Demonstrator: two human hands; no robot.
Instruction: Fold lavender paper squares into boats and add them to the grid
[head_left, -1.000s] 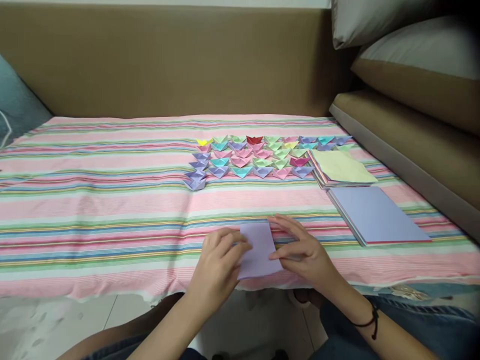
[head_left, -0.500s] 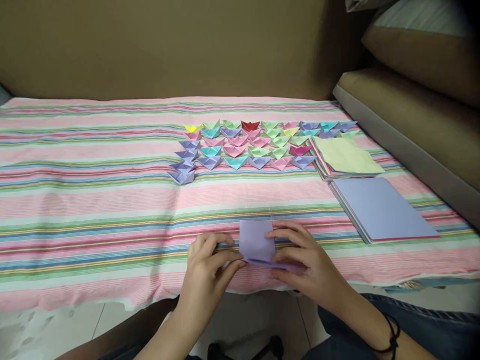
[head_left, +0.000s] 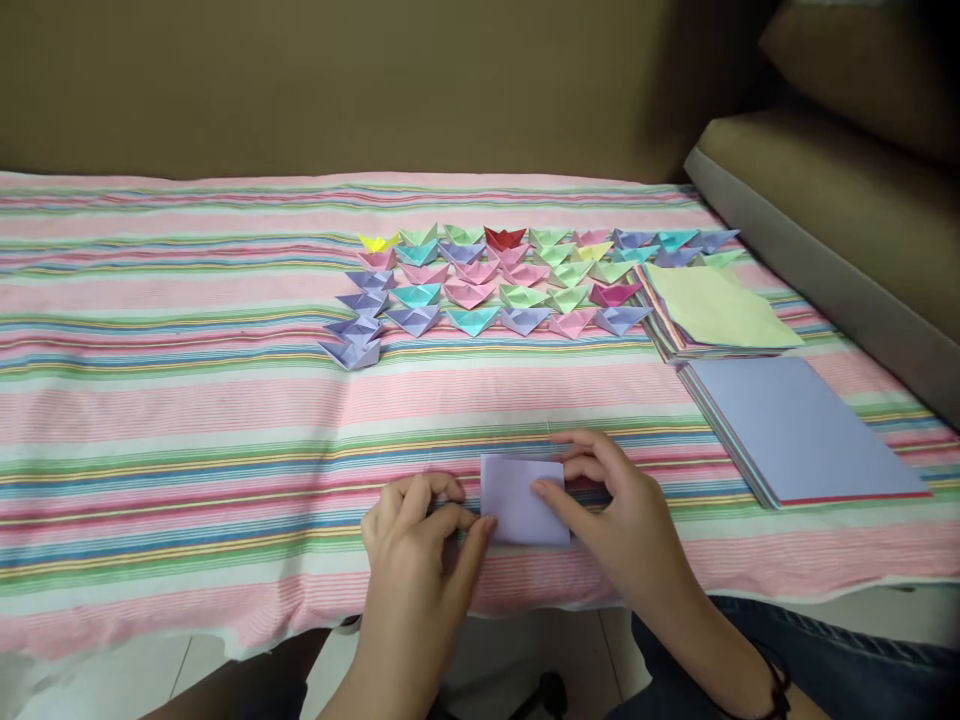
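1. Left hand [head_left: 412,535], at the sheet's eight o'clock: thumb and forefinger lightly pinch its edge.
2. Right hand [head_left: 630,520], at three o'clock: thumb on top, fingers curled round the right edge, gripping.
3. Folded purple paper [head_left: 517,503], between them over striped cloth [head_left: 187,420]: probably light, thin, easily creased; best held by its edges.
4. Paper stack [head_left: 802,430], two o'clock.
5. Paper boats [head_left: 469,293], twelve o'clock.

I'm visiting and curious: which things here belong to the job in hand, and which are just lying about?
Belonging, likely:
purple paper, touched by left hand and right hand
paper boats
paper stacks

Just there, seemingly:
brown cushion
brown backrest
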